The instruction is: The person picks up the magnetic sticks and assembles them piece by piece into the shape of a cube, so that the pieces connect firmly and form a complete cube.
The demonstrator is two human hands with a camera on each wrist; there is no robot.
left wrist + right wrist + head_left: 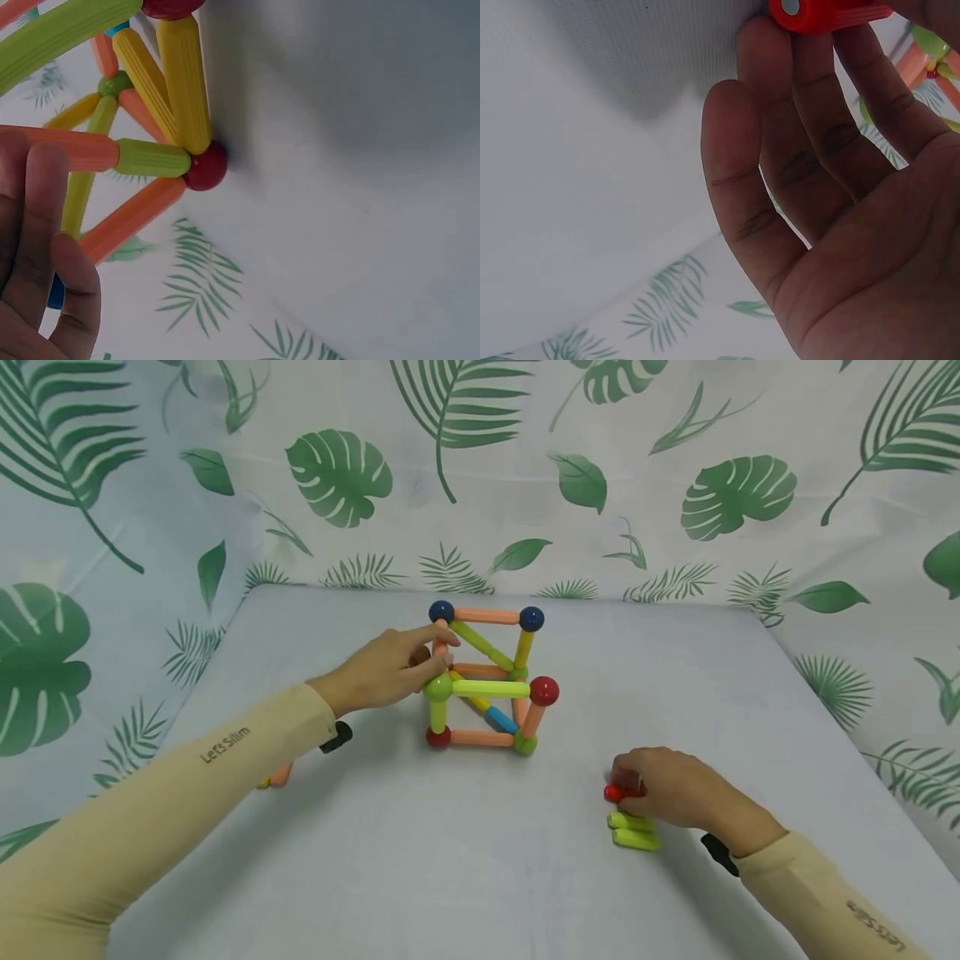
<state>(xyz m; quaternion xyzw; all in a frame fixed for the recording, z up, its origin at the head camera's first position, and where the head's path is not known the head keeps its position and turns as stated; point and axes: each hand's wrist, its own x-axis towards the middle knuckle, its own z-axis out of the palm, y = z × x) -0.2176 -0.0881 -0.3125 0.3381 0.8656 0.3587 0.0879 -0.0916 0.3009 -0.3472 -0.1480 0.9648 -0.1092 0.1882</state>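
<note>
Fingers of the right hand [667, 785] nearly closed, pinching a red stick [615, 793].
It lies roughly crosswise, one end poking out left of those fingertips; two yellow-green sticks [636, 839] sit just beside them, on the near side. Stick frame [491, 689] stands left of and beyond the right fingers, well apart. Left hand [378, 668] is far nearer it, thumb and finger bent round an upper orange stick [440, 630] (how firmly, cannot tell).

Pale tbl [420, 860] w/ rod frame [491, 689] (approx. mid); 2 lime rods [636, 840] R; orange rod [281, 774] L.
</note>
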